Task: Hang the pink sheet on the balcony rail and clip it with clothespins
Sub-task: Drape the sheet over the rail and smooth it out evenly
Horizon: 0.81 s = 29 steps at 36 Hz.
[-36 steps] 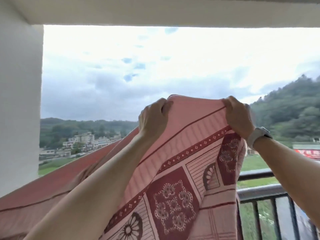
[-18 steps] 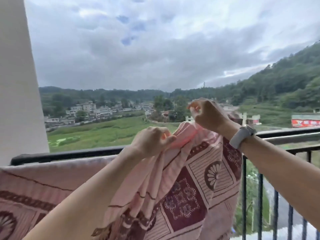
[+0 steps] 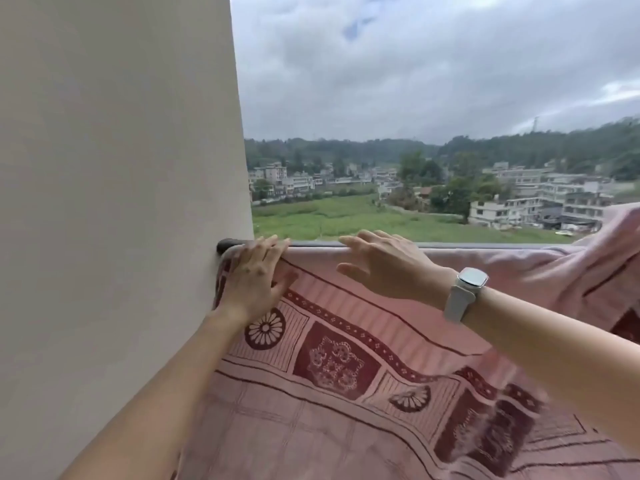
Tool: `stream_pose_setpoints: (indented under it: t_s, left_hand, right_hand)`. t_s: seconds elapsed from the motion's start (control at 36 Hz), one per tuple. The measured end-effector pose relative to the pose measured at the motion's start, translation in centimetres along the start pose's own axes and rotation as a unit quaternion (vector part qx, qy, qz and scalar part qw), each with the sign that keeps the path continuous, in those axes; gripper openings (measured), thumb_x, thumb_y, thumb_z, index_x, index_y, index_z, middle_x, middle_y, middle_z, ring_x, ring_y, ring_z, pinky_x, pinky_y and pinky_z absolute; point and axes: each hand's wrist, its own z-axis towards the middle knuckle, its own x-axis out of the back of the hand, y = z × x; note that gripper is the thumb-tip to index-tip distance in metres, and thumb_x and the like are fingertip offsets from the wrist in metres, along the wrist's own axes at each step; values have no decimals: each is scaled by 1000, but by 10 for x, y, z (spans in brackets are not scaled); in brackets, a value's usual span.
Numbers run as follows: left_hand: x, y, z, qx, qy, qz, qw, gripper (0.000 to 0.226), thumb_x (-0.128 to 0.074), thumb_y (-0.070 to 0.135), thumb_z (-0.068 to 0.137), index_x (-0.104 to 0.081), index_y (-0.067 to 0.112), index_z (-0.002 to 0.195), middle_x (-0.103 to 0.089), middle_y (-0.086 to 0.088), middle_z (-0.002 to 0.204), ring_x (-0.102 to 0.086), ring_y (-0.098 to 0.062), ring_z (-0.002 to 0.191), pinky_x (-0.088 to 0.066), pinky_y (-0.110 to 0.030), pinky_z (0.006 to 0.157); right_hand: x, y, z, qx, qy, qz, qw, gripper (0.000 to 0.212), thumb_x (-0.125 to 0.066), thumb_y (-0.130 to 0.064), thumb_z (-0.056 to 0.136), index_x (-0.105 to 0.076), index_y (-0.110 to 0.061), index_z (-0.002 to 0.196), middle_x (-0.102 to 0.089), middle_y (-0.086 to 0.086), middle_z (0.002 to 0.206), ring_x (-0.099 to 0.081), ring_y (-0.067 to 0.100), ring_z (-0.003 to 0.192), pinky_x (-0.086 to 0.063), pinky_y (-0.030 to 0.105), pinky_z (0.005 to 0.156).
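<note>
- Left hand (image 3: pixel 254 280): fingers straight and slightly spread, palm laid flat on the pink sheet at its left end, just beside the wall. Fingertips reach the top of the rail. Nothing is gripped.
- Right hand (image 3: pixel 384 265): fingers extended and relaxed, spread apart, with the fingertips at the rail's top edge over the cloth. Whether the palm touches the sheet cannot be told. A white smartwatch on a pale band (image 3: pixel 465 292) sits on this wrist.
- Pink cotton sheet with dark maroon floral squares and border stripes (image 3: pixel 346 393): draped over the rail, its long axis running left to right along the rail. The near face hangs down toward the person; the fold lies along the rail top. The left end sits against the wall; the right end is bunched and rises higher at the frame edge.
- Dark rounded metal balcony rail (image 3: pixel 311 243): horizontal, its left end meeting the wall. A bare strip shows between the two hands and further right above the cloth.
- Plain cream wall (image 3: pixel 121 202): fills the left side of the view.
- Beyond the rail: a green field, pale multi-storey buildings, wooded hills, overcast sky.
</note>
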Motion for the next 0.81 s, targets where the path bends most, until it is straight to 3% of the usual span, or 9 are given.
stream_pose_setpoints:
  t_s: [0.11, 0.22, 0.42, 0.47, 0.61, 0.69, 0.81]
  left_hand:
    - [8, -41, -5, 53, 47, -19, 997, 48, -53, 41, 88, -47, 19, 131, -50, -6, 134, -37, -28, 130, -12, -52, 109]
    - [10, -66, -5, 57, 73, -134, 987, 41, -63, 21, 85, -55, 16, 125, -61, -7, 122, -56, -27, 111, -43, -42, 96]
    - [11, -65, 5, -9, 170, -124, 978, 19, -67, 17, 81, -71, 9, 98, -72, -5, 98, -66, -18, 91, -43, -16, 83]
    - [15, -57, 12, 3, 180, -137, 974, 15, -66, 19, 83, -73, 10, 93, -73, -5, 90, -67, -19, 80, -42, -13, 74]
    - [25, -16, 41, 26, 183, -180, 966, 21, -58, 23, 89, -70, 7, 96, -72, -7, 83, -64, -20, 67, -46, -23, 63]
    - [25, 24, 64, 9, 178, -192, 965, 20, -57, 24, 90, -68, 9, 94, -70, -4, 76, -59, -16, 60, -49, -27, 59]
    - [22, 91, 89, -26, 175, -226, 958, 18, -58, 23, 90, -68, 9, 94, -69, -3, 71, -53, -9, 50, -44, -20, 50]
  right_hand:
    - [-26, -27, 26, -22, 35, 5, 999, 41, -41, -45, 93, -50, -19, 124, -57, 4, 119, -53, 23, 108, -42, 37, 85]
    - [-34, -30, 33, -42, 139, 58, 988, 27, -50, -31, 92, -68, -11, 98, -67, 5, 98, -57, 25, 96, -45, 36, 74]
    - [-31, -18, 41, -81, 187, 62, 977, 22, -45, -18, 95, -57, -3, 84, -61, 7, 80, -48, 20, 67, -33, 29, 62]
    - [-25, -12, 40, -83, 195, 65, 975, 21, -44, -17, 95, -54, -3, 83, -54, 3, 70, -45, 20, 59, -35, 31, 57]
    - [-1, 24, 30, -92, 185, 32, 978, 21, -42, -16, 96, -53, -1, 85, -45, -1, 53, -41, 19, 40, -21, 19, 43]
    - [18, 60, 10, -112, 188, 3, 976, 22, -40, -17, 96, -54, -1, 88, -46, 2, 48, -41, 19, 36, -25, 20, 43]
    - [44, 114, -31, -131, 206, -24, 969, 19, -38, -23, 96, -51, -9, 91, -44, 1, 46, -39, 18, 35, -30, 22, 42]
